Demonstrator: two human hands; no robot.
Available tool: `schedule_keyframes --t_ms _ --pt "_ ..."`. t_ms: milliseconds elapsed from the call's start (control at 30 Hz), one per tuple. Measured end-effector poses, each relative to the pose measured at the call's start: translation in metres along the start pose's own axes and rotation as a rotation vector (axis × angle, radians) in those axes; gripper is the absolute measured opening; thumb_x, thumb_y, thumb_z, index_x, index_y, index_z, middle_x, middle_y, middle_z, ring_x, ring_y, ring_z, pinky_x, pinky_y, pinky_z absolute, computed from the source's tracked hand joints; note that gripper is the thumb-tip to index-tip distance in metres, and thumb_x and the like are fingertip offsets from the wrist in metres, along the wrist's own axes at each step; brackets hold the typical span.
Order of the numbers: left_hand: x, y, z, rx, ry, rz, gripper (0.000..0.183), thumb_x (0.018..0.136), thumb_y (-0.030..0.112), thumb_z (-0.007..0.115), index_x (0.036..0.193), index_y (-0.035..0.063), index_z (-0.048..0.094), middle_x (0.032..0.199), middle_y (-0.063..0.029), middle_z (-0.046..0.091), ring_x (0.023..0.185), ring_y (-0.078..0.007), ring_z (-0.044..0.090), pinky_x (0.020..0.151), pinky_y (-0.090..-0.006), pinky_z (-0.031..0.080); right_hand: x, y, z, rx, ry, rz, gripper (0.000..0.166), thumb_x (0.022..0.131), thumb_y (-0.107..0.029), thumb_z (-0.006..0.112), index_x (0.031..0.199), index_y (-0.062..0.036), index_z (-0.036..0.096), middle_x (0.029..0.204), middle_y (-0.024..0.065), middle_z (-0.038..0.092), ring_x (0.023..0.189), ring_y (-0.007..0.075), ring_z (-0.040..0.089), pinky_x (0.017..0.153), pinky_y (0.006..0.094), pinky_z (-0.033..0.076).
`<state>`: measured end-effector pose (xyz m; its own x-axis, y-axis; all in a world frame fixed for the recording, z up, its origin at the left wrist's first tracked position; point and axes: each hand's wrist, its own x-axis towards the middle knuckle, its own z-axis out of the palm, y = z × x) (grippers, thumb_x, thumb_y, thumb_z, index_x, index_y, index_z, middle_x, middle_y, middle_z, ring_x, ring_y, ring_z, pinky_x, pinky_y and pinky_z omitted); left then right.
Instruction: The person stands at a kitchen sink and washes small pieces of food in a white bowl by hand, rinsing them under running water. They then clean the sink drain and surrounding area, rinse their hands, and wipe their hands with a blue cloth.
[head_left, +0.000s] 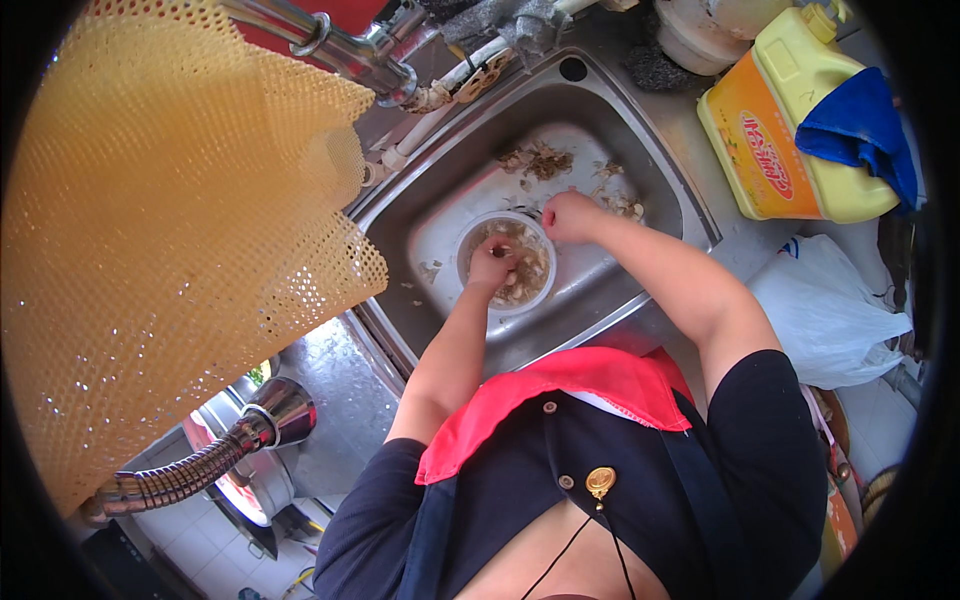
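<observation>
A round white bowl (551, 279) of murky water with pale pieces stands in a stainless steel sink (442, 217). My left hand (493, 262) reaches into the bowl, fingers curled among the pieces; whether it grips one is hard to see. Just beyond the bowl's right rim, my right hand (571, 216) is held over the sink with curled fingers, and what may be in it is hidden. Brown scraps (546, 161) lie on the sink floor behind the bowl, and more pale and brown bits (624, 206) lie to the right of my right hand.
A yellow perforated mat (187, 187) hangs at the left, reaching the sink's edge. Metal pipes (345, 56) run behind. A yellow detergent jug (787, 127) with a blue cloth (859, 135) and a white plastic bag (825, 307) are at the right. A flexible metal hose (202, 465) is lower left.
</observation>
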<state>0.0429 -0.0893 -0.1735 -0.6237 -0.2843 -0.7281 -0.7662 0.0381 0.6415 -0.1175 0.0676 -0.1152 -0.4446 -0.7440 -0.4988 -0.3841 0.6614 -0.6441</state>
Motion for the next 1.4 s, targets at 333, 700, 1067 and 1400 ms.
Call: schedule_keyframes --t_ms 333,700,1067,1400 --pt "-0.037 0.003 -0.039 0.092 0.1 0.287 0.055 0.072 0.002 0.064 0.125 0.0069 0.047 0.118 -0.0152 0.053 0.105 -0.0285 0.053 0.089 -0.0332 0.046 0.033 -0.011 0.061 0.309 -0.053 -0.075 0.033 0.075 0.0 0.052 0.106 -0.0057 0.062 0.095 0.0099 0.066 0.077 0.0187 0.064 0.07 0.0318 0.051" --pt "-0.031 0.0 0.005 0.925 -0.043 0.152 0.068 0.062 0.011 0.071 0.125 0.0151 0.048 0.122 -0.0198 0.049 0.11 -0.0301 0.05 0.091 -0.0386 0.043 0.013 -0.003 0.013 -0.354 -0.265 0.058 0.033 0.066 -0.018 0.07 0.096 -0.0069 0.065 0.09 0.012 0.065 0.083 0.0274 0.062 0.073 0.0363 0.05" --pt "-0.037 0.011 -0.025 0.706 0.25 0.448 0.064 0.064 0.006 0.069 0.124 0.0166 0.049 0.117 -0.0155 0.053 0.099 -0.0318 0.056 0.086 -0.0379 0.045 0.028 0.036 0.024 -0.46 0.018 0.11 0.025 0.074 -0.016 0.057 0.097 -0.0103 0.064 0.095 0.0119 0.062 0.088 0.03 0.059 0.08 0.0373 0.047" --pt "-0.027 0.027 -0.019 0.49 0.164 0.33 0.041 0.066 0.006 0.065 0.107 0.0114 0.062 0.112 -0.0179 0.055 0.101 -0.0338 0.053 0.087 -0.0384 0.044 0.016 -0.002 0.035 -0.057 0.276 -0.061 0.018 0.075 -0.015 0.058 0.092 -0.0086 0.06 0.091 0.0128 0.061 0.085 0.0315 0.058 0.076 0.0407 0.046"
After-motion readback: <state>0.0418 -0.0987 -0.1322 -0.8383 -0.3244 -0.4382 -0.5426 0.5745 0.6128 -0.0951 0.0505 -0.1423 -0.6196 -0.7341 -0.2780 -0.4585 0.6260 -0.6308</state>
